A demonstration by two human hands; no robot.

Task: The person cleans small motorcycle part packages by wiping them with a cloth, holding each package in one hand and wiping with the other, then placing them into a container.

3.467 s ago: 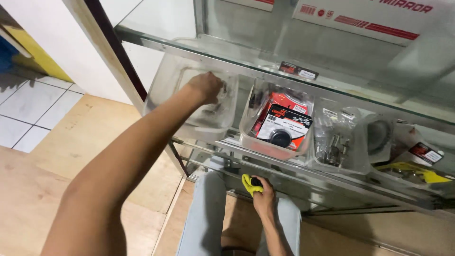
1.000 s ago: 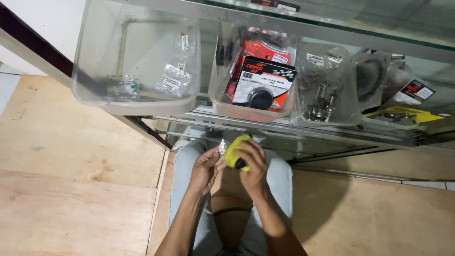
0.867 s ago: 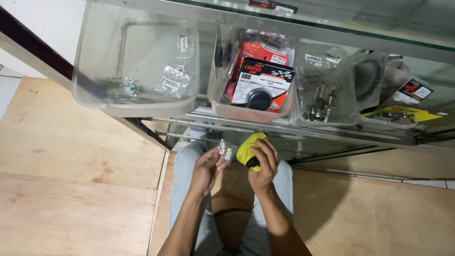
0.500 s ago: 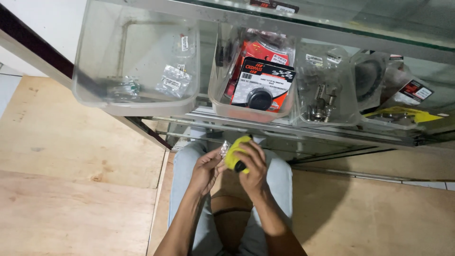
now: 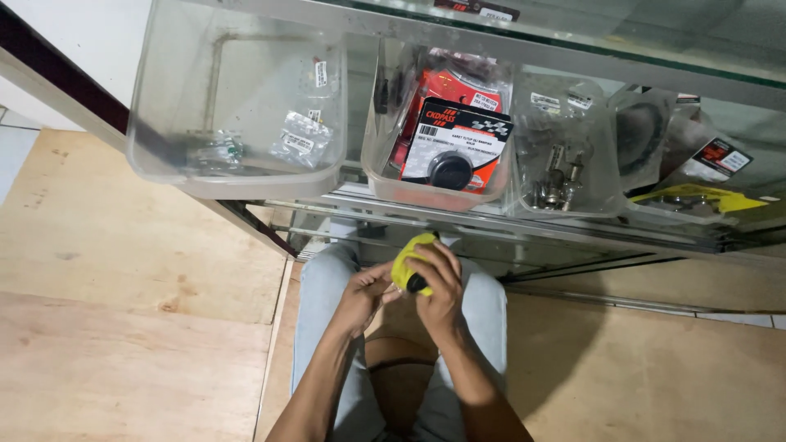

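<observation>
Both hands meet over the lap: the right hand (image 5: 438,282) clenches a yellow-and-black tool (image 5: 409,263), the left hand (image 5: 364,293) pinches at its end, steadying it below the clear bins (image 5: 237,176).

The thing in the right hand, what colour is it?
Yellow with a black part, in the head view: the object in the right hand.

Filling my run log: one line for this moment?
left hand: touching yellow object | right hand: gripping it | above: clear bins
</observation>
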